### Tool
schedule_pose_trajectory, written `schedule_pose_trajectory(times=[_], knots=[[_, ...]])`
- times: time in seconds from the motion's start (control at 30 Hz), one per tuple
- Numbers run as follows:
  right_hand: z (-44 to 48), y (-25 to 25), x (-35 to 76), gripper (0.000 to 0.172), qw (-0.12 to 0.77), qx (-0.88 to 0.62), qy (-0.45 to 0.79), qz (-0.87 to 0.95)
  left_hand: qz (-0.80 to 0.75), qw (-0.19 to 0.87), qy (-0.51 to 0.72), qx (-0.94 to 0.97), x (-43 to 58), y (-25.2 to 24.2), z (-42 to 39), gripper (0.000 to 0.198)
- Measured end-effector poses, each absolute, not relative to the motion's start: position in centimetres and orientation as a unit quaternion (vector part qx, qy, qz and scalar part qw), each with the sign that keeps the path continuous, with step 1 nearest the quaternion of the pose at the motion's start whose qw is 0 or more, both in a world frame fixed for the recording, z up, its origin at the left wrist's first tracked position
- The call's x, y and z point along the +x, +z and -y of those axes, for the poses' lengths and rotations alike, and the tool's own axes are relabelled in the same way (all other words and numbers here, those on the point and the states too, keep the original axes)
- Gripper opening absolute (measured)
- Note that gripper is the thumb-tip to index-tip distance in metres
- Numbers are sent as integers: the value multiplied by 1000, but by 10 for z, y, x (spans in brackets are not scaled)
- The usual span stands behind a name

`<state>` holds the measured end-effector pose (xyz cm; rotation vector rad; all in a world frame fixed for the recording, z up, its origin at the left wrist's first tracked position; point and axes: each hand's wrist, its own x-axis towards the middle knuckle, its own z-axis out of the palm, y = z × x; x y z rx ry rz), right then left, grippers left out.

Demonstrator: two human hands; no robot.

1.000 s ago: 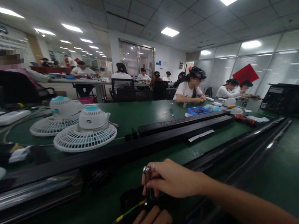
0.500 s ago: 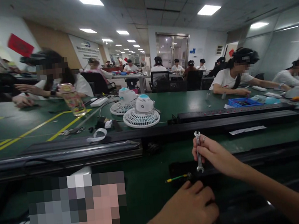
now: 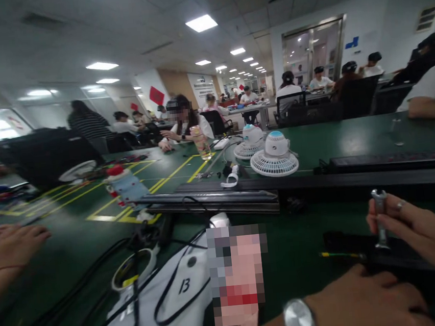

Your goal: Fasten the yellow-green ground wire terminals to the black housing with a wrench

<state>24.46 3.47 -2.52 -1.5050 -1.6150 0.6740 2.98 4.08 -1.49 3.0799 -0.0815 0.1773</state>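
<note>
Upright in my right hand (image 3: 408,221) is a small silver open-ended wrench (image 3: 381,219), pinched between thumb and fingers. Below and to its left, my left hand (image 3: 369,297) is back-up with its fingers curled down at a long black bar (image 3: 348,242). Its fingertips are hidden, so I cannot make out what they grip. A silver watch (image 3: 300,319) is on the left wrist. From the end of the bar, just above my left hand, sticks out a short green-yellow wire (image 3: 340,255).
Black rails (image 3: 213,202) lie across the green table beyond my hands. Two white fans (image 3: 274,160) stand behind them. To the left are a white power-strip-like case (image 3: 186,284) marked 13, a tape roll (image 3: 116,275) and black cables. Another person's hand (image 3: 18,246) reaches in at far left.
The view has swung to the left, so everything appears farther right. The wrench remains upright in my right hand, and my left hand stays by the black bar.
</note>
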Motion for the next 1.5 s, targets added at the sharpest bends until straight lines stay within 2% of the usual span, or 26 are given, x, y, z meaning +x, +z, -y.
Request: schedule_pose_trajectory(times=[0.2, 0.27, 0.33, 0.5, 0.67, 0.8, 0.87, 0.97, 1.03, 1.1, 1.27, 1.5], knots=[[-36, -27, 250, 27, 414, -583, 256, 651, 25, 24, 17, 999, 30, -4, -37, 27], [-35, -17, 252, 28, 407, -573, 238, 670, 29, 28, 14, 999, 30, 1, -36, 22], [-32, -2, 253, 21, 409, -573, 213, 678, 19, 19, 28, 999, 30, 3, -36, 18], [-27, 39, 251, 15, 347, -565, 175, 728, 5, 31, 30, 999, 34, 6, -41, 13], [-26, 51, 257, 13, 328, -557, 143, 750, -33, 64, 7, 997, 30, 27, -36, 4], [-32, 40, 267, 10, 276, -547, 138, 778, -74, 134, 12, 988, 20, 63, -43, 26], [-37, 34, 272, 9, 270, -553, 138, 776, -112, 126, 43, 985, 21, 83, -60, 28], [-42, 33, 278, 12, 282, -565, 132, 764, -109, 48, 44, 992, 31, 98, -95, 25], [-42, 39, 282, 21, 306, -580, 121, 745, -83, 45, 23, 995, 41, 93, -115, 19], [-38, 49, 286, 25, 353, -590, 112, 717, -50, 56, 1, 997, 51, 79, -127, 15], [-16, 80, 284, 29, 459, -565, 127, 674, -8, 107, -23, 994, 68, 42, -140, 21], [2, 95, 271, 25, 471, -576, 69, 665, -15, 195, -28, 980, 72, 21, -149, 15]])
